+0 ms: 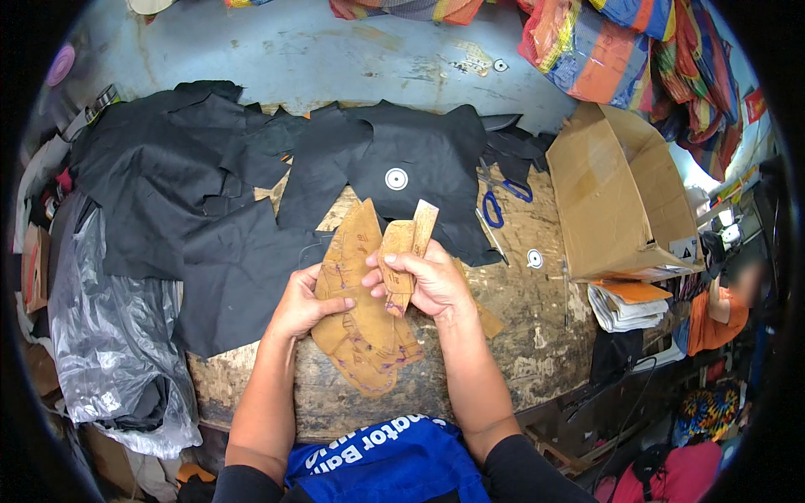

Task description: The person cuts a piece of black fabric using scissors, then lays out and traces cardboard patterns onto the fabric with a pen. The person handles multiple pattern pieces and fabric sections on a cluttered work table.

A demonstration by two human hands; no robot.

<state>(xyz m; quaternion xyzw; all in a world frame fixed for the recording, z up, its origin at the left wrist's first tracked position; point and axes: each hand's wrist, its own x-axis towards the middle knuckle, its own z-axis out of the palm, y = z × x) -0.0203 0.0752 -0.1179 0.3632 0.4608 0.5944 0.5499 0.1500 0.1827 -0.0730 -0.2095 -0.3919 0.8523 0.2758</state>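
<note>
Holding up a big tan, leaf-shaped, card-like template (360,352) with purple marks is the left hand (306,303), thumb pressed on its face and fingers tucked behind. The right hand (434,281) has its fingers curled around a small tan rounded template (397,243) and a narrow tan strip (425,222), kinda bunched together. All of it's over a scuffed wooden table (537,335), just this side of some black fabric pieces (436,159). Blue-handled scissors (493,210) lie between those and an open brown cardboard box (595,193).

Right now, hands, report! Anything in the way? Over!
Left hand holding large tan piece. Right hand holding smaller tan pieces. Black fabric, scissors beyond, seemingly not blocking.
</note>
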